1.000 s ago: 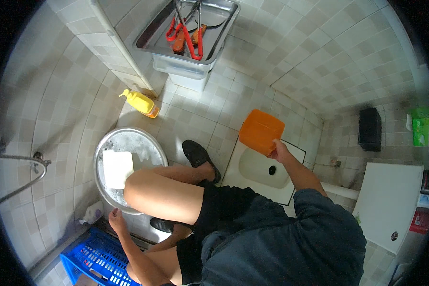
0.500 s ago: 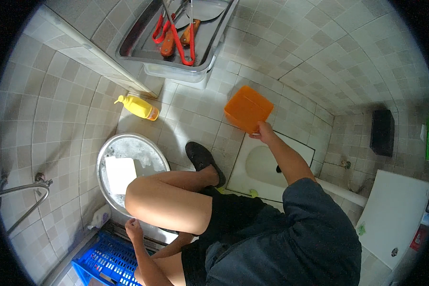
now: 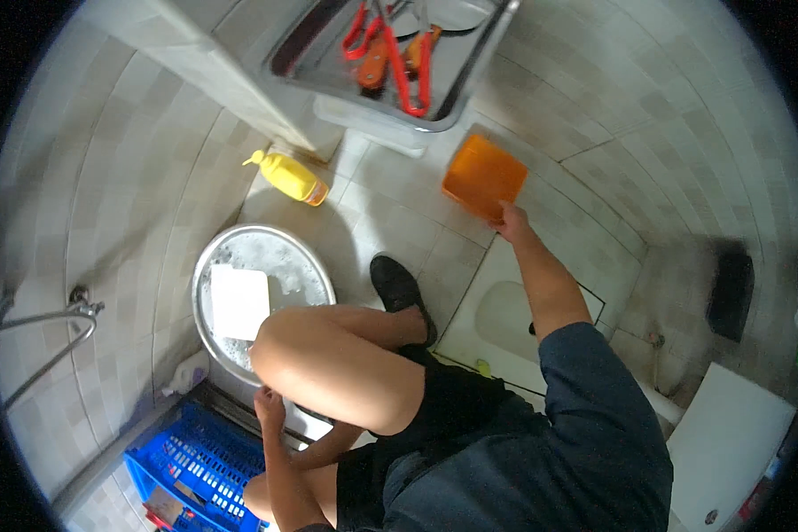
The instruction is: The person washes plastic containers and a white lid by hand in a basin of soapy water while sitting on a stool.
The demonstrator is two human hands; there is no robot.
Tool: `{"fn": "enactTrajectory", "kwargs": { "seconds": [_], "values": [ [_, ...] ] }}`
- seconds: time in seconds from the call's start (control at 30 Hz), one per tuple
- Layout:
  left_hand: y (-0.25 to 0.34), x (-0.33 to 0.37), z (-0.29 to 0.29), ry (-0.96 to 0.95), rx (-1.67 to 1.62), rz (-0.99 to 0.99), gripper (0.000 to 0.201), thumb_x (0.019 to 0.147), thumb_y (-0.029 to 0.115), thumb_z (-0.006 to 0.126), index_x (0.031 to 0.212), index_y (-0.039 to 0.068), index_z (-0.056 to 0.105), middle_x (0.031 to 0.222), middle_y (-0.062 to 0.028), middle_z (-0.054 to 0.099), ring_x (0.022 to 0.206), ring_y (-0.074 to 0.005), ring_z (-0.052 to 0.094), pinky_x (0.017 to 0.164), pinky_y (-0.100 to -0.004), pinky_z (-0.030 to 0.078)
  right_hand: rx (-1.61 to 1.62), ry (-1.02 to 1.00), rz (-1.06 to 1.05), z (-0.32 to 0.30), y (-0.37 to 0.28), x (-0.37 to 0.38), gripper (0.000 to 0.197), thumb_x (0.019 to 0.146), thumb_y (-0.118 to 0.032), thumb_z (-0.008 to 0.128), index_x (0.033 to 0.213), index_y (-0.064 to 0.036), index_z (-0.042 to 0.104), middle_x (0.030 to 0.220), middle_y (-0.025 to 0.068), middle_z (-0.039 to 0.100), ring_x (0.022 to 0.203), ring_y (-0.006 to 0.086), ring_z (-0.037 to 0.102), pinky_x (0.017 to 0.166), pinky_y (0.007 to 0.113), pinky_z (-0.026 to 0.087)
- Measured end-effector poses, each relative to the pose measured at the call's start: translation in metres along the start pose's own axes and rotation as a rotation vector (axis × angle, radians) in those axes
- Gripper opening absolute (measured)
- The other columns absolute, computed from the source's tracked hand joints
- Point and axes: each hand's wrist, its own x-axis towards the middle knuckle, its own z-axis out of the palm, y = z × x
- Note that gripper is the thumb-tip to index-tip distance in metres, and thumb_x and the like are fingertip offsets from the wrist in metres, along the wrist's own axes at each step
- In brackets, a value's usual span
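An orange plastic tub hangs from my right hand, whose fingers grip its near edge. My arm stretches forward, with the tub over the tiled floor at the far end of the squat toilet. My left hand is beside my raised knee, at the near rim of a round metal basin. Its fingers are curled together; anything inside them is hidden. Sudsy water stands in the basin, and a white rectangular plastic piece lies in it, partly behind my knee.
A yellow pump bottle lies on the floor by the wall. Beyond, a metal tray with red-handled tongs and other handled tools rests on a plastic bin. A blue crate is at lower left, a white panel at right, a shower hose left.
The whole view has shifted, with most things now further right in it. My right hand keeps its grip on the orange tub, and my left hand stays by the basin's near rim.
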Motion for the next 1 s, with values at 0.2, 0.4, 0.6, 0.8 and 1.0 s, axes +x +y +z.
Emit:
{"fn": "enactTrajectory", "kwargs": {
  "seconds": [0.2,0.4,0.6,0.8,1.0],
  "values": [
    [-0.014,0.020,-0.005,0.095,0.043,-0.089,0.041,0.085,0.026,0.067,0.114,-0.004,0.070,0.102,-0.0241,0.073,0.097,-0.0344,0.072,0.088,-0.0412,0.054,-0.213,0.062,-0.059,0.036,-0.001,-0.047,0.041,0.093,-0.032,0.065,0.122,-0.0037,0.059,0.114,0.0118,0.062,0.091,0.0265,0.058,0.077,0.040,0.052],
    [0.004,0.049,0.006,0.253,-0.138,-0.085,0.046,0.086,0.024,0.069,0.120,-0.006,0.063,0.114,-0.0237,0.071,0.106,-0.0328,0.070,0.093,-0.0391,0.053,-0.624,-0.324,-0.372,0.136,-0.042,-0.230,0.027,0.096,-0.024,0.064,0.115,-0.0054,0.066,0.093,0.0032,0.068,0.076,0.0107,0.062,0.059,0.025,0.048],
    [0.006,0.097,0.039,0.220,-0.931,-0.460,0.035,0.089,0.020,0.066,0.116,-0.002,0.065,0.094,-0.0075,0.066,0.082,-0.0238,0.065,0.070,-0.0397,0.057,-0.791,-0.795,-0.913,0.227,-0.092,-0.402,0.020,0.101,-0.020,0.060,0.114,-0.0073,0.067,0.099,0.0035,0.068,0.085,0.0098,0.064,0.067,0.024,0.050],
    [0.003,0.117,0.048,0.221,-1.188,-0.518,0.033,0.092,0.019,0.060,0.118,-0.002,0.060,0.100,-0.0114,0.061,0.081,-0.0255,0.060,0.063,-0.0397,0.054,-1.431,-1.346,-0.839,0.330,-0.021,-0.455,0.023,0.098,-0.019,0.062,0.112,-0.0016,0.066,0.102,0.0104,0.070,0.092,0.0200,0.066,0.084,0.034,0.052],
    [0.005,0.134,0.030,0.177,-1.309,-0.510,0.033,0.095,0.018,0.059,0.119,-0.004,0.057,0.098,-0.0151,0.065,0.074,-0.0267,0.064,0.060,-0.0393,0.054,-2.230,-1.740,-0.550,0.360,0.151,-0.380,0.028,0.097,-0.022,0.057,0.111,0.0020,0.065,0.104,0.0171,0.069,0.102,0.0331,0.067,0.088,0.046,0.052]
  ]
}}
